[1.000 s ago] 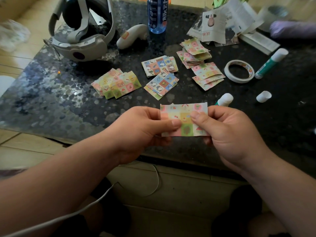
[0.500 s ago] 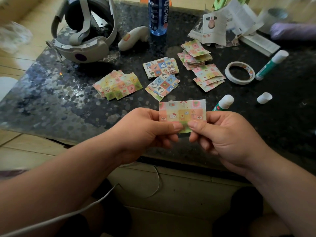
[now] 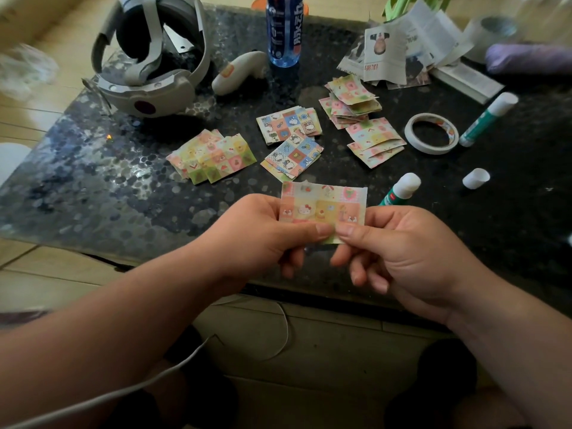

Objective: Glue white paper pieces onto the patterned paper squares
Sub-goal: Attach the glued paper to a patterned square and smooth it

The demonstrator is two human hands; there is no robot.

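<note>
Both hands hold one patterned paper square [image 3: 323, 205] upright above the table's near edge. My left hand [image 3: 263, 233] pinches its lower edge with the thumb on the front. My right hand [image 3: 399, 252] pinches the same lower edge just to the right, thumbs nearly touching. A thin white border shows along the paper's top and right sides. An uncapped glue stick [image 3: 400, 188] lies just behind my right hand, its white cap [image 3: 475, 178] apart to the right. Several piles of patterned squares [image 3: 213, 156] [image 3: 291, 140] [image 3: 362, 119] lie on the table behind.
On the dark speckled table [image 3: 93, 181] stand a grey headset [image 3: 148, 63], a white controller [image 3: 238, 72] and a blue bottle [image 3: 284, 29]. A tape roll [image 3: 431, 133], a capped glue stick [image 3: 487, 117] and cut magazine pages [image 3: 399, 48] lie at the right.
Both thumbs slid down the patterned square to its lower edge and came together. The paper now shows more of its face and sits slightly higher.
</note>
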